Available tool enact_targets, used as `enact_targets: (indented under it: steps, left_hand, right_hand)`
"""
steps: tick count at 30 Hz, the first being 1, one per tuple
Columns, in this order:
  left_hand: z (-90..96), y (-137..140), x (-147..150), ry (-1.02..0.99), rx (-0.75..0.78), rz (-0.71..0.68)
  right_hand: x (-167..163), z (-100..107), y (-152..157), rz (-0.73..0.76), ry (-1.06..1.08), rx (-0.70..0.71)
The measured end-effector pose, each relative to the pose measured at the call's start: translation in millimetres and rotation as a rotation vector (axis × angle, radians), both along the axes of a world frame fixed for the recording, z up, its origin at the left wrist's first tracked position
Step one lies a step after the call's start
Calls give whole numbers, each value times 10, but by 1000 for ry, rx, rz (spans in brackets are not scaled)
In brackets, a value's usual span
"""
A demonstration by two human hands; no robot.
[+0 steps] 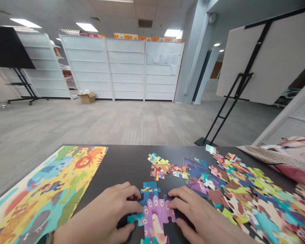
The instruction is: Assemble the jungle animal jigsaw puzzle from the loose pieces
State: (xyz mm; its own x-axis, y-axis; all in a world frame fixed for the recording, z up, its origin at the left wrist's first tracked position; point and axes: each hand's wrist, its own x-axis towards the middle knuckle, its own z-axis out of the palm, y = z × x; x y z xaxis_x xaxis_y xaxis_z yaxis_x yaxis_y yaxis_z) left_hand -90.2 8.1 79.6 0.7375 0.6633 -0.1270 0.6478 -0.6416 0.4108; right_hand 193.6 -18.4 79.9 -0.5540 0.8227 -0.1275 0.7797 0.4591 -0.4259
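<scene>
A partly joined jigsaw section (156, 213) lies on the black table between my hands, showing a purple peacock on dark blue and teal pieces. My left hand (114, 206) rests along its left edge, the bent fingertips touching the pieces and the thumb apart, beside a teal piece. On the other side, my right hand (193, 210) has its fingers spread, with the index fingertip at the purple right edge and the thumb just below. Neither hand lifts anything. Just beyond the section lies a small cluster of joined puzzle pieces (159, 166).
A heap of loose puzzle pieces (254, 193) covers the table's right side. On the left lies a colourful animal picture sheet (58, 183). A printed cloth bag (289, 156) sits at the far right. Past the table stand a board on a stand (244, 78) and white shelves (124, 67).
</scene>
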Motion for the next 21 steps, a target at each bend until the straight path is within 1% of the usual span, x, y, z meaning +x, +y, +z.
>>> enact_targets:
  steps: [3, 6, 9, 13, 16, 19, 21]
  left_hand:
    - [12, 15, -43, -46, 49, -12]
    - [25, 51, -103, -133, 92, 34]
    - [20, 70, -140, -103, 102, 65]
    - [-44, 62, -130, -42, 67, 25]
    - [-120, 77, -122, -21, 49, -26]
    - [-194, 116, -144, -24, 48, -54]
    - [-228, 137, -167, -31, 55, -62]
  right_hand:
    - [5, -5, -12, 7, -12, 4]
    - [9, -10, -19, 15, -28, 14]
    - [26, -44, -15, 21, 1, 20]
    - [74, -133, -18, 17, 101, 28]
    - [92, -175, -18, 26, 122, 56]
    - [82, -162, -2, 32, 107, 76]
    - [82, -121, -1, 5, 89, 68]
